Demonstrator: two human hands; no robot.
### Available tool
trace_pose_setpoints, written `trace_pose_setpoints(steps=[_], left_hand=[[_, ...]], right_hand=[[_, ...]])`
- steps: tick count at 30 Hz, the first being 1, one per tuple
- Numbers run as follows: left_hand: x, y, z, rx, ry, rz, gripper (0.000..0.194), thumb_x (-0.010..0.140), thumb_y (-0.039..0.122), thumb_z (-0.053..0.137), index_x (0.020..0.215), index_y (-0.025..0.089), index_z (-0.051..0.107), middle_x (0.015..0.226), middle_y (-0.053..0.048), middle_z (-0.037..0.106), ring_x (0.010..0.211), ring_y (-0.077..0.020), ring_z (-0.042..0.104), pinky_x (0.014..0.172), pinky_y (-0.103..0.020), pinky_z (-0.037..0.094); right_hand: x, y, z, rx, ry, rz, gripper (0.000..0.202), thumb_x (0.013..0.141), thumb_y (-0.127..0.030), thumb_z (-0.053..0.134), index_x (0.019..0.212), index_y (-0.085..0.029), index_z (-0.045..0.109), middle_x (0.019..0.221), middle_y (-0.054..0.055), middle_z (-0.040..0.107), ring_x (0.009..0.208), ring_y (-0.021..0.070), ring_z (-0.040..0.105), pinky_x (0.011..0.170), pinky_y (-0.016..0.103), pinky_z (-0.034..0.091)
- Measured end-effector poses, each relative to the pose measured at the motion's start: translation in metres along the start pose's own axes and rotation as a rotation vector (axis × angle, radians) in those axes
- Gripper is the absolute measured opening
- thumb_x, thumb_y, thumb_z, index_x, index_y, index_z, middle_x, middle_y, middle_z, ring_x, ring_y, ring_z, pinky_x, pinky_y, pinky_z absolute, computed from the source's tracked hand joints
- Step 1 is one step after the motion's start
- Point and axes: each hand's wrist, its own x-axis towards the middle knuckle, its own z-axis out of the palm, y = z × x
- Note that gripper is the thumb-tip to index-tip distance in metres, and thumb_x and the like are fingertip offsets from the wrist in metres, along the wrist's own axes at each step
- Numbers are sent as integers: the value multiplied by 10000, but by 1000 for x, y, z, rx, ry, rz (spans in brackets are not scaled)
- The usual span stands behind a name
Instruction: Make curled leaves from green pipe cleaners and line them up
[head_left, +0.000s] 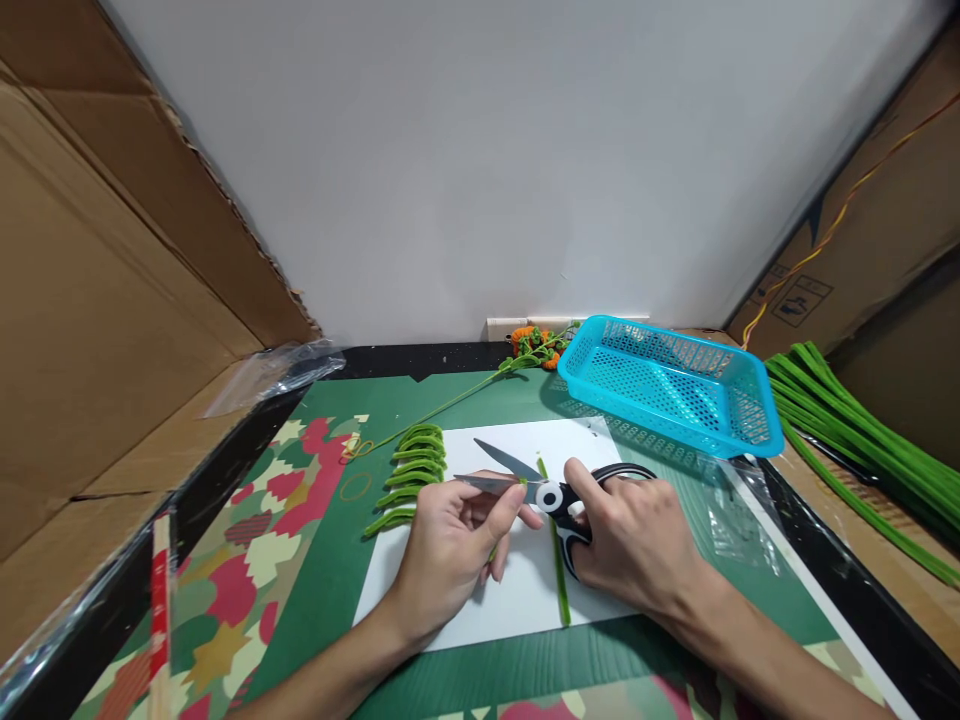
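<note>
1. Turquoise plastic basket (679,392) sits at the far right, with a sprig of orange flowers (536,345) just left of its corner and its stem trailing left.
2. Long green fuzzy stems (870,410) lie bundled beyond the basket, on the right.
3. Curved green pieces (411,475) line up left of centre, partly on the white paper (517,612); one straight green strip (560,580) lies on the paper, crossed by the scissors (550,497).
4. Under the paper spreads a green mat (311,550) with camouflage-patterned parts on the left and near sides.
5. Cardboard panels (112,280) rise left and right, a pale wall (465,180) stands at the far side, and a crumpled plastic bag (277,375) rests far left.
6. From where I stand, the left hand (457,530) is curled, pinching a small green piece (523,482) beside the blades; most of it is hidden, and I can't tell whether steel touches it.
7. The right hand (637,535) is wrapped around the black scissor handles, the blades spread apart and pointing left.
</note>
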Motion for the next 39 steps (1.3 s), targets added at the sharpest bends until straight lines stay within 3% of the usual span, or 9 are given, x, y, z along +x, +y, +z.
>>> trace_pose_setpoints(steps=[4, 8, 15, 21, 28, 32, 39], left_hand=[[3, -1, 1, 3, -16, -11, 410, 954, 483, 730, 817, 108, 821, 399, 24, 538, 328, -74, 433, 349, -178, 356], [3, -4, -1, 8, -16, -27, 423, 968, 503, 715, 861, 111, 832, 428, 40, 517, 339, -62, 421, 349, -172, 344], [5, -4, -3, -44, -11, -6, 388, 969, 468, 724, 846, 105, 786, 456, 17, 587, 352, -77, 484, 363, -174, 384], [7, -1, -2, -54, -2, -41, 315, 896, 423, 801, 844, 114, 769, 697, -62, 756, 401, -69, 506, 358, -179, 435], [11, 0, -3, -97, 6, -56, 302, 935, 433, 754, 953, 134, 719, 761, -47, 746, 410, -88, 534, 324, -191, 436], [11, -2, -5, -103, -13, -52, 325, 954, 432, 741, 1113, 162, 655, 737, -23, 742, 411, -100, 565, 335, -180, 433], [10, -3, -4, -66, 11, -46, 349, 954, 451, 741, 1117, 205, 555, 736, -13, 759, 415, -105, 596, 371, -170, 452]], right_hand=[[0, 1, 0, -6, -59, -3, 418, 595, -214, 561, 1004, -229, 643, 536, 4, 659, 440, 167, 514, 552, 340, 109], [1, 2, 1, -21, -73, -14, 425, 601, -195, 564, 1018, -225, 636, 542, 8, 664, 452, 174, 543, 552, 342, 104], [3, 1, -3, -27, 8, 3, 382, 614, -144, 582, 984, -239, 607, 537, -17, 622, 451, 162, 506, 553, 340, 112], [8, 9, -2, 67, -76, 65, 368, 635, -111, 582, 981, -233, 621, 602, -11, 632, 527, 168, 532, 561, 315, 173], [8, 21, 2, 128, -80, 96, 694, 679, -72, 580, 1360, -192, 634, 687, 5, 675, 593, 185, 588, 560, 285, 287], [7, 27, 3, 274, -36, 158, 806, 736, -70, 609, 1529, -205, 552, 755, 9, 707, 640, 189, 637, 589, 274, 406], [8, 29, -3, 685, 139, 245, 613, 887, -228, 692, 1496, -212, 616, 821, 1, 745, 651, 155, 639, 639, 272, 538]])
